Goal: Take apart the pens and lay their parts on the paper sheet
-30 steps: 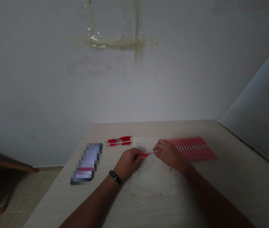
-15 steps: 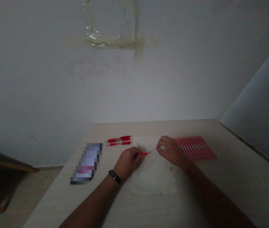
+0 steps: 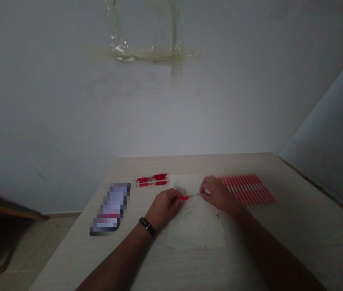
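A short red pen part (image 3: 183,198) is being pinched by the left hand (image 3: 163,208), fingers closed on its near end, above the upper middle of a white paper sheet (image 3: 197,232). Its tip is being pointed right, toward the right hand (image 3: 216,196), which is being held with thumb and fingers together on a small pale piece (image 3: 207,192). What that piece is cannot be told at this resolution. A faint thin line may be bridging the gap between the hands; too fine to confirm. The hands are being kept near each other, not touching.

Dark smudges (image 3: 185,206) are being shown on the sheet just under the pinch. Three red pens (image 3: 151,180) are being left side by side at the upper left of the sheet. A row of red-and-white striped tubes (image 3: 247,189) is being kept just right of the sheet. A pixelated object (image 3: 110,208) is lying further left on the table (image 3: 295,198), unreadable. A black wristband (image 3: 147,226) is being worn on the left wrist.
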The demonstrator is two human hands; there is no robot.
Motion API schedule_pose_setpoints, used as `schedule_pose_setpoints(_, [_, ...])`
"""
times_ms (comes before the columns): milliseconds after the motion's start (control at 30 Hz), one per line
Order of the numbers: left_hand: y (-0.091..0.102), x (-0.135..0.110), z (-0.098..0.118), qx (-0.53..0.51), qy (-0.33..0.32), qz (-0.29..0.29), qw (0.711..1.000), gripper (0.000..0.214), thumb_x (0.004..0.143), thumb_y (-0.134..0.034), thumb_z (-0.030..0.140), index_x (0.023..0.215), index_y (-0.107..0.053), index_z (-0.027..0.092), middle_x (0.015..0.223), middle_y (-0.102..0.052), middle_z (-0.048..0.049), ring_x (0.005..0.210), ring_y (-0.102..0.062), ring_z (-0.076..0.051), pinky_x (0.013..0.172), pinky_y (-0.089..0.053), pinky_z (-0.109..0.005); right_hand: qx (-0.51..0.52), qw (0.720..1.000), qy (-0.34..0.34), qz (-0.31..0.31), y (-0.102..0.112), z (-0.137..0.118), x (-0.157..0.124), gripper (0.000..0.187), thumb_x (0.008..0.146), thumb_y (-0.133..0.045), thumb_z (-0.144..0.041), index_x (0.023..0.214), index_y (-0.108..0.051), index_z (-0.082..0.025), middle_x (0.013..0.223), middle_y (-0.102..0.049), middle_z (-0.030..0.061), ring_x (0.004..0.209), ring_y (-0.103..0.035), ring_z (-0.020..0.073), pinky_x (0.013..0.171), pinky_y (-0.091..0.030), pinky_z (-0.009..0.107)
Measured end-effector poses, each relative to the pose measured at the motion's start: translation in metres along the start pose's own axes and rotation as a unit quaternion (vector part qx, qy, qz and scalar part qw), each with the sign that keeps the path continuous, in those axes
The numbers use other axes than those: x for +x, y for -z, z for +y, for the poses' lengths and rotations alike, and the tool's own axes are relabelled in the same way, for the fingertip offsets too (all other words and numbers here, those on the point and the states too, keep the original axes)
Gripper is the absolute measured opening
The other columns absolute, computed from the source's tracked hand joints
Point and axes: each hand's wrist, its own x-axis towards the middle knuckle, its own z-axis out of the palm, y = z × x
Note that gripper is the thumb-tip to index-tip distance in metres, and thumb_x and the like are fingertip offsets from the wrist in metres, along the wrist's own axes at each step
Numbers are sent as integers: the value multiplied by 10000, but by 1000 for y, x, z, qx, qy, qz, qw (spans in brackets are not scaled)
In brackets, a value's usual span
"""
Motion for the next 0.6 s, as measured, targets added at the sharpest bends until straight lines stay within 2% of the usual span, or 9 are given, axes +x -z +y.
schedule_pose_setpoints(233, [0,0,1,-4,1,-2,1000,248,944,-539,348,874,-706,179,814,-664,-56,732,-575,-172,664,-409,-261,14,1000,3,-8,-1,2,-1,108,818,-669,-100,809,-619,-195,881,-609,33,917,-540,210,861,-410,352])
schedule_pose_setpoints(600, [-3,-1,-1,8,-3,-8,1000,189,928,-537,268,892,-700,180,838,-655,-54,747,-570,-171,670,-402,-262,39,999,5,-13,0,2,-2,97,820,-680,-118,822,-617,-191,887,-620,31,922,-560,208,883,-407,354])
